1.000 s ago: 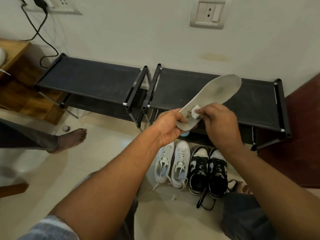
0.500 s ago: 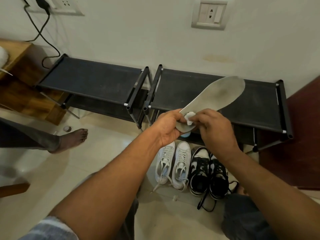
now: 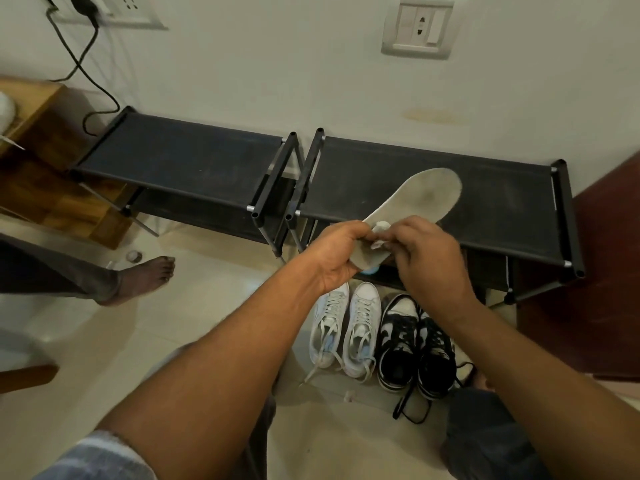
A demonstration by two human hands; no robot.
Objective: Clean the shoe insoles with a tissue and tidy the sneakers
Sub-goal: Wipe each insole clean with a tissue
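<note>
A grey, soiled insole (image 3: 420,199) is held up over the shoe rack, toe end pointing up and to the right. My left hand (image 3: 337,252) grips its heel end. My right hand (image 3: 427,254) pinches a small white tissue (image 3: 381,227) and presses it on the insole near the heel. On the floor below stand a pair of white sneakers (image 3: 346,332) and, right of them, a pair of black-and-white sneakers (image 3: 415,344) with loose black laces.
Two low black shoe racks (image 3: 194,161) stand side by side against the wall. Another person's bare foot (image 3: 145,275) rests on the floor at left, near a wooden cabinet (image 3: 41,188). A dark red door (image 3: 609,271) is at right. A cable hangs from the wall socket.
The insole and both hands have come slightly lower in view. My right hand has drawn the tissue down toward the heel end, close against my left hand.
</note>
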